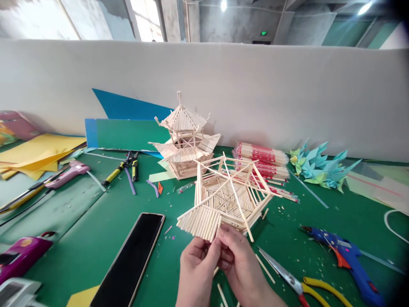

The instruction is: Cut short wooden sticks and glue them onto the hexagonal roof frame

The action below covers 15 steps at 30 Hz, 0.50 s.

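A six-sided frame of thin wooden sticks (234, 198) stands on the green table, with one roof panel of side-by-side sticks (200, 222) on its near left. At that panel's right edge lies a wooden stick (219, 225). Its lower end is between the fingertips of my right hand (238, 249), which is closed in a pinch. My left hand (200, 260) is closed too, thumb against the same stick end and fingers curled under the panel's lower edge. Behind the frame rises a finished-looking stick pagoda (185, 145) with two tiers of roofs.
Scissors (284, 270) and a blue glue gun (343, 251) lie at right, a phone (131, 256) at left. Farther left are a pink glue gun (68, 174) and pliers (123, 168). Stick bundles (262, 155) and folded paper leaves (329, 166) sit behind, before a white partition (255, 94).
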Each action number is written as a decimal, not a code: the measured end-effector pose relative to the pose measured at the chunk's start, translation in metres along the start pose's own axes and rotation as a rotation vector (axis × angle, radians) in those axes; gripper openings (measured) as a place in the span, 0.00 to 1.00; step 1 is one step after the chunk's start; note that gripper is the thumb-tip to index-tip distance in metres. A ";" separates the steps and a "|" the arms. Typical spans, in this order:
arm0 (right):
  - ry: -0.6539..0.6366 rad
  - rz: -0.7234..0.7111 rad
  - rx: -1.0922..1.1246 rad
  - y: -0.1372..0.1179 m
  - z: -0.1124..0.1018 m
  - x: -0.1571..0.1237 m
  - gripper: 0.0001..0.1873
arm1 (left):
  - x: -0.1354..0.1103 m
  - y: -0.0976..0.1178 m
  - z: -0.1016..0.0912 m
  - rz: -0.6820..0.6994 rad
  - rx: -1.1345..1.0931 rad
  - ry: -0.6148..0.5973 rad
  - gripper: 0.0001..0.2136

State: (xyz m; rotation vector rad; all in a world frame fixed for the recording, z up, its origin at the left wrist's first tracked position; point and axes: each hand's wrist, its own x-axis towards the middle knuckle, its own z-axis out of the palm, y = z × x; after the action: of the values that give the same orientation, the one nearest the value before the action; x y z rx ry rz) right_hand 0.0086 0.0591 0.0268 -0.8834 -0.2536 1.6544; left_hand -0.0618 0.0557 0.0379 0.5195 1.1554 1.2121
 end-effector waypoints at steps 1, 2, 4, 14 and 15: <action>0.003 0.004 0.004 0.000 0.001 0.000 0.11 | 0.000 0.001 -0.001 -0.009 0.001 -0.007 0.10; 0.006 0.003 0.007 0.000 0.002 0.000 0.12 | 0.000 0.002 -0.002 -0.016 0.002 -0.016 0.10; 0.008 -0.001 0.011 0.001 0.002 0.001 0.13 | 0.000 0.003 -0.005 -0.025 -0.004 -0.039 0.09; 0.071 -0.053 -0.048 0.003 -0.001 0.001 0.16 | 0.009 0.011 -0.017 -0.076 -0.122 -0.009 0.12; 0.081 -0.059 -0.055 0.003 -0.001 0.001 0.16 | 0.010 0.012 -0.016 -0.078 -0.111 -0.005 0.12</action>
State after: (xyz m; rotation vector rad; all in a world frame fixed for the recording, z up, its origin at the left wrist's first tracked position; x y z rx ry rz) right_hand 0.0070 0.0592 0.0243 -0.9730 -0.2680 1.5602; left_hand -0.0819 0.0644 0.0374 0.3907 1.0877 1.1989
